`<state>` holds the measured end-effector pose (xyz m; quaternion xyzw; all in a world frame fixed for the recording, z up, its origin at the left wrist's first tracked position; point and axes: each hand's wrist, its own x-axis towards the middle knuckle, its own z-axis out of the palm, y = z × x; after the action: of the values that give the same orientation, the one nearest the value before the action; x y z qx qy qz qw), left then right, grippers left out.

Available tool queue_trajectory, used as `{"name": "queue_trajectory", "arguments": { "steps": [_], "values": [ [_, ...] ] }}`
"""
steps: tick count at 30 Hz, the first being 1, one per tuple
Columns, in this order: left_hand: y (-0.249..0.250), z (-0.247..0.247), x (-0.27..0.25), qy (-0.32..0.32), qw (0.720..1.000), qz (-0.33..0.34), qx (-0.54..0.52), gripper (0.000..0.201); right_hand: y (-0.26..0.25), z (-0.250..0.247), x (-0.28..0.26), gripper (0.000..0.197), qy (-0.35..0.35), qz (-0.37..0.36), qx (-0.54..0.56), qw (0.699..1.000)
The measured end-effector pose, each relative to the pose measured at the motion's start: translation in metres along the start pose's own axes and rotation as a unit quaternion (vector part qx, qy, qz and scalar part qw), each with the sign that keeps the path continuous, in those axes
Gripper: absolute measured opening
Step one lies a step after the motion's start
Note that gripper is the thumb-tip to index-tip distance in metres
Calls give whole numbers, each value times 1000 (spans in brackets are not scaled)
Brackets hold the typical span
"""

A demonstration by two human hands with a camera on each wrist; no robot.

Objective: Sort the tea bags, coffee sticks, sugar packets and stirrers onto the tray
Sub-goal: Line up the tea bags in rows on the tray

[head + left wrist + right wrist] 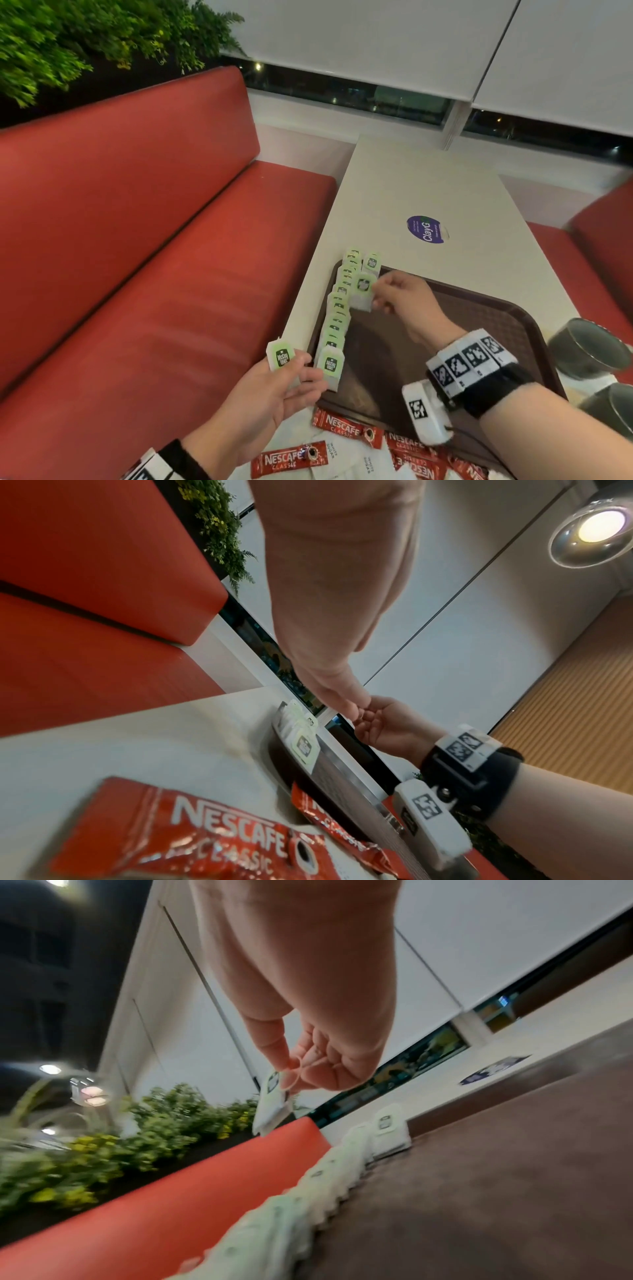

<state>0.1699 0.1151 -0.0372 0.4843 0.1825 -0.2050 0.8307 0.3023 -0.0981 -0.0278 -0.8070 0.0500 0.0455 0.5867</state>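
A brown tray (479,318) lies on the white table (428,178). A row of green-labelled tea bags (337,308) stands overlapped along its left edge; the right wrist view shows this row (325,1172) too. Just right of the row's far end, my right hand (375,294) pinches one tea bag (362,291) above the tray, thumb and finger on its top (272,1107). At the tray's near left corner my left hand (301,373) holds another tea bag (281,356) under its thumb, beside the last bag in the row (330,366). No stirrers are in view.
Red Nescafe coffee sticks (291,459) and white sugar packets (370,459) lie loose on the table in front of the tray. Two metal cups (589,349) stand to the tray's right. A purple sticker (427,229) marks the table beyond. A red bench (154,257) runs along the left.
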Motion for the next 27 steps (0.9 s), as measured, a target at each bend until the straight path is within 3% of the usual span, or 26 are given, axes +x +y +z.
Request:
{"name": "queue_trajectory", "arguments": {
  "steps": [3,7,13,22,27],
  "values": [
    [-1,-7,-1,14,1000,-3,-21,23,12,-11,41,13,76,11,-43,996],
    [-1,-13,-4,30,999,-2,-40,16,26,-8,78,13,125,47,-56,989],
    [1,-21,-7,47,998,10,-48,10,35,6,106,13,107,88,-90,986],
    [-3,-27,-10,49,998,24,-19,14,43,-1,131,8,83,117,-268,952],
    [-6,-26,-10,43,999,27,-12,14,33,-6,115,7,125,100,-199,967]
  ]
}}
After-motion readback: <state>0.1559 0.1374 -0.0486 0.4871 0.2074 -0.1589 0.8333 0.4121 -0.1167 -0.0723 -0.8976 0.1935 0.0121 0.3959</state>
